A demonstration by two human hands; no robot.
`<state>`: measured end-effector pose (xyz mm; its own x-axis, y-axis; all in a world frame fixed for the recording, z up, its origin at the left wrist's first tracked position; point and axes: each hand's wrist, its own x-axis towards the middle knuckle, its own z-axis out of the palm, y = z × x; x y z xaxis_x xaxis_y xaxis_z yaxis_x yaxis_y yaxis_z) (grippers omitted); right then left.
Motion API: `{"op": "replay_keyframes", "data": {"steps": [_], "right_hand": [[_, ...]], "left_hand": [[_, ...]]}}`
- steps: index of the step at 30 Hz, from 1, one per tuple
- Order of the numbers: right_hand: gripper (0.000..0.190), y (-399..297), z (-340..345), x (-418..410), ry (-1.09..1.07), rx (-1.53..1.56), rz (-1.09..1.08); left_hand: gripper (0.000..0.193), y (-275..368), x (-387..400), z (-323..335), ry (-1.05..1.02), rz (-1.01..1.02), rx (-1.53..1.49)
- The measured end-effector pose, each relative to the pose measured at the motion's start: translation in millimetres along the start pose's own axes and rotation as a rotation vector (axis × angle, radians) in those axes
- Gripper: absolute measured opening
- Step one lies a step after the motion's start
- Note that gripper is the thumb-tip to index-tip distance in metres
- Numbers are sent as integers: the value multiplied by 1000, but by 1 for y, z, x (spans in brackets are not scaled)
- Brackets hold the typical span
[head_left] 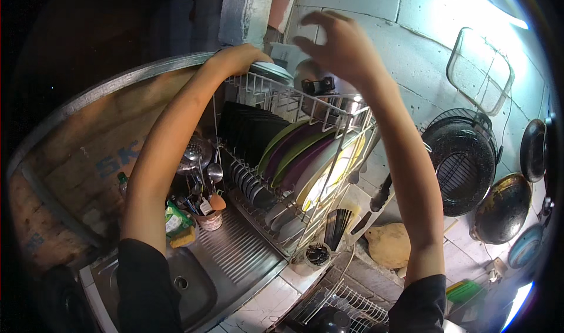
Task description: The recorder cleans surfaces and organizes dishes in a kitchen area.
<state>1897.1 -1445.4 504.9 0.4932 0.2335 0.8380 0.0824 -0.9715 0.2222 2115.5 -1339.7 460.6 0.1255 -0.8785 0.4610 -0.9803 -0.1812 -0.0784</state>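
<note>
My left hand (240,59) reaches to the top tier of a white wire dish rack (304,98) and rests on the edge of a pale plate or lid (271,70); whether the fingers grip it is hidden. Raised above the rack's right part, my right hand (328,40) has its fingers apart and curved, holding nothing. Below it on the top tier are metal pots (352,103), one with a black handle. The lower tier holds upright black plates (251,121), green and purple plates (304,150), and small dark saucers or bowls (260,196).
A steel sink (189,284) with a ribbed drainboard (238,245) lies below. Utensils (214,172), a pot of brushes (210,220) and a sponge (183,237) stand beside it. Pans (504,209), a wire grill basket (480,70) and a wooden board (387,245) are along the right wall.
</note>
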Motion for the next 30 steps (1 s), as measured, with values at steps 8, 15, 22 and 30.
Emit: {"op": "replay_keyframes", "data": {"steps": [8, 15, 22, 30], "right_hand": [[25, 1, 89, 57, -976, -481, 43], [15, -17, 113, 58, -933, -473, -148], [10, -7, 128, 65, -895, -476, -272], [18, 1, 133, 67, -1206, -575, -186]], "left_hand": [[22, 12, 16, -3, 48, -279, 368], [29, -36, 1, 2, 138, -159, 134], [39, -49, -15, 7, 134, -164, -18], [43, -34, -18, 10, 45, -172, -41]]}}
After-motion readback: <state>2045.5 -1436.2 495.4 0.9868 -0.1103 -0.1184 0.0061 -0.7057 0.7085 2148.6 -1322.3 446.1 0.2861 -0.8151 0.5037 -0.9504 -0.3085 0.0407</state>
